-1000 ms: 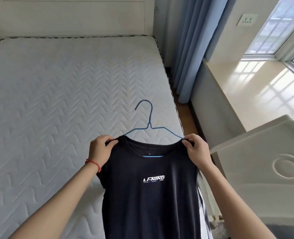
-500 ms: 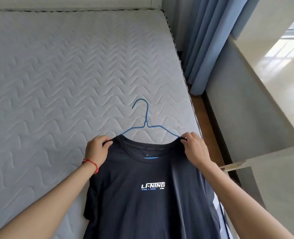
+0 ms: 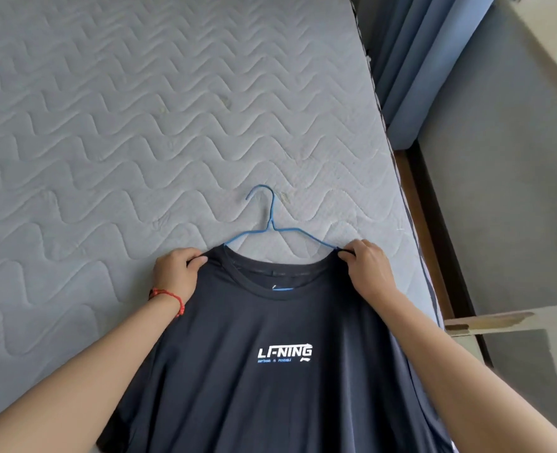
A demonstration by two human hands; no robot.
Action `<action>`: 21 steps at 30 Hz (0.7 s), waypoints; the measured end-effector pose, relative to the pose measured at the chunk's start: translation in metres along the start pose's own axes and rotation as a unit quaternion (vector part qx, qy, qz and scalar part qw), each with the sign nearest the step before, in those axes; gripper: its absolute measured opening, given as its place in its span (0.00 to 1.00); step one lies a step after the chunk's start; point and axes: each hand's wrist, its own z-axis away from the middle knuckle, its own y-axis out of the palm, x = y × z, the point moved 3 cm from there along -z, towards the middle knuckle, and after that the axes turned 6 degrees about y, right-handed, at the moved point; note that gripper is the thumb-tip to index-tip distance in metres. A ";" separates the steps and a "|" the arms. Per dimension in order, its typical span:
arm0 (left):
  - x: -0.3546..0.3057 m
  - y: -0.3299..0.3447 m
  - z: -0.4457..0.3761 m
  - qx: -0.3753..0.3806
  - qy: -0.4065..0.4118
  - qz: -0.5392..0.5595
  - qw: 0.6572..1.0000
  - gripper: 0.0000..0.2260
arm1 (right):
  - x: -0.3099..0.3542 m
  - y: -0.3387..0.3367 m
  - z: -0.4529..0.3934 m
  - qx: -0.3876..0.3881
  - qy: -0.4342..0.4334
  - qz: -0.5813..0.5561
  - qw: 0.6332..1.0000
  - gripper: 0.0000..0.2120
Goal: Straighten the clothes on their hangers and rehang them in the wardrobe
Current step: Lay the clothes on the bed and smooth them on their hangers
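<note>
- While it lies front-up on the quilted mattress [image 3: 113, 119], the dark T-shirt [image 3: 270, 380] has both shoulders pinched.
- Left hand [image 3: 176, 273]: fingers curled, gripping the left shoulder seam; a red bracelet [image 3: 169, 297] circles the wrist.
- Right hand [image 3: 367, 268]: fingers curled, pinching the right shoulder.
- Blue wire hanger [image 3: 270, 220] sits inside the collar, hook lying on the mattress.
</note>
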 end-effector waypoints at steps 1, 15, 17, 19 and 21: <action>0.000 0.003 -0.005 -0.010 -0.001 0.003 1.000 0.08 | 0.001 0.002 -0.008 -0.007 0.000 -0.007 1.000 0.12; 0.047 -0.045 0.061 0.025 -0.058 0.017 0.998 0.12 | -0.072 -0.057 0.043 0.018 0.070 -0.160 0.985 0.07; 0.062 -0.053 0.087 0.033 -0.127 0.059 0.990 0.11 | -0.094 -0.058 0.068 0.035 0.109 -0.179 0.977 0.05; 0.072 -0.055 0.106 0.052 -0.179 0.090 0.978 0.12 | -0.109 -0.056 0.087 0.035 0.142 -0.201 0.969 0.06; 0.072 -0.054 0.115 0.078 -0.206 0.130 0.967 0.08 | -0.114 -0.052 0.101 0.033 0.150 -0.214 0.965 0.08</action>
